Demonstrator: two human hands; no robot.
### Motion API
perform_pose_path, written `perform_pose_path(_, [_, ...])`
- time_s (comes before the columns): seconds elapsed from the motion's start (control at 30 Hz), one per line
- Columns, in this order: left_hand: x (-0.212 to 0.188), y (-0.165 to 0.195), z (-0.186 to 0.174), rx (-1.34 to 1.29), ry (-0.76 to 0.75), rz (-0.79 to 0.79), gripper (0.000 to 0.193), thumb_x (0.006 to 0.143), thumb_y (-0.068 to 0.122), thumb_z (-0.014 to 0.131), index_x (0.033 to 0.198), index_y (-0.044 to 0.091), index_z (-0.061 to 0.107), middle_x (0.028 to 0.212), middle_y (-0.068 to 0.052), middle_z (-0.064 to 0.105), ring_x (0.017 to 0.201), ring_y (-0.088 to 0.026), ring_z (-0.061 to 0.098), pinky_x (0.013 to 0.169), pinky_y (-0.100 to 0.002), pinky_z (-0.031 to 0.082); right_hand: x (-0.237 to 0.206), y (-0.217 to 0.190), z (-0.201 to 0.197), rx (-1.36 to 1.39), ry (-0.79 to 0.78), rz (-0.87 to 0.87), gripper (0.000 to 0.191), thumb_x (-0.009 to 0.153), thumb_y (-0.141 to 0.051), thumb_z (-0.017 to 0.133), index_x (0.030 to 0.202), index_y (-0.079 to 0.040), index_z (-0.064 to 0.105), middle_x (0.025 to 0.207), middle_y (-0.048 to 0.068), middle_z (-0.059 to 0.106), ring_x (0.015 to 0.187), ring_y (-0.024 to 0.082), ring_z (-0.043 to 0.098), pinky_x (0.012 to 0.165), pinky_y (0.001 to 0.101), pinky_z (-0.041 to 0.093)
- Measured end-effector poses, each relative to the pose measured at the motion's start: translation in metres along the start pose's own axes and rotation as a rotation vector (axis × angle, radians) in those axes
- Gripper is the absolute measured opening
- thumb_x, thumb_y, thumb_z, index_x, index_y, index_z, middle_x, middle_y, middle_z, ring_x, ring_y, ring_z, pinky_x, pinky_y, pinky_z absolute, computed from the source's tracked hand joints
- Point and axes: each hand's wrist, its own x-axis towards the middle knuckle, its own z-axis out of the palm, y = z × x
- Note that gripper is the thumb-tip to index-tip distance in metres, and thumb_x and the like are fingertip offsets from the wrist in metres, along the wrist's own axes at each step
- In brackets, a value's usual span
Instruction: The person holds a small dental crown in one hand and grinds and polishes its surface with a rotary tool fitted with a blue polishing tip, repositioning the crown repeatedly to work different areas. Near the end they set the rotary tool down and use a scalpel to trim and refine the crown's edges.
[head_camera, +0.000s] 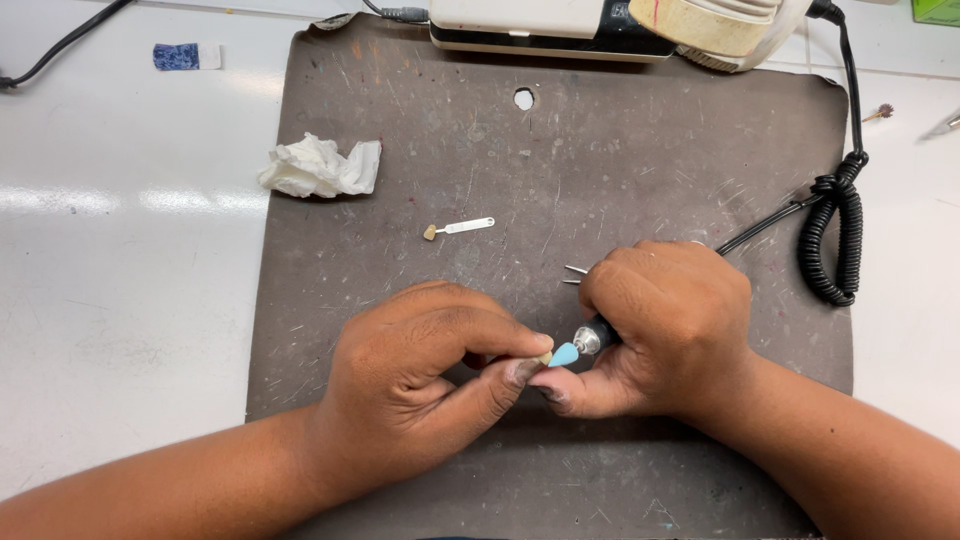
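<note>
While both hands work over the scratched grey mat (620, 160) | left hand (420, 380) pinches small tooth-coloured piece (546, 357) | right hand (665, 330) grips rotary handpiece (598, 337), blue polishing tip (565, 354) touching piece

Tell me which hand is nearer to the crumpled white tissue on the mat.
Left. The left hand lies below and slightly right of the crumpled tissue; the right hand, gripping a handpiece with a blue tip, sits much farther right.

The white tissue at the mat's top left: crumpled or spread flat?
Crumpled. The white tissue sits bunched in a wrinkled wad on the mat, with folds and shadowed creases showing.
</note>
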Motion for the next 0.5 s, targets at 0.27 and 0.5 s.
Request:
perform_pose_path(0.27, [0.0025,0.0057,-0.0042,0.22,0.026,0.147,0.015,0.089,0.011,0.081,0.101,0.007,0.072,0.087,-0.003,0.072,0.075,-0.013,0.067,0.064,-0.029,0.049,0.0021,-0.0005,-0.0005,-0.035,0.003,-0.011,0.067,0.078,-0.072,0.068,0.06,-0.01,0.052,0.052,0.004,0.045,0.046,0.021,0.048,0.043,0.0357,0.034])
perform_pose_path(0.5, [0.005,0.0082,-0.0068,0.286,0.028,0.206,0.017,0.084,0.007,0.082,0.099,0.006,0.072,0.083,-0.003,0.071,0.072,-0.013,0.065,0.061,-0.029,0.047,0.0033,-0.0013,-0.0006,-0.072,0.021,-0.035,0.07,0.081,-0.075,0.065,0.059,-0.009,0.051,0.051,0.004,0.045,0.045,0.02,0.046,0.043,0.0346,0.033])
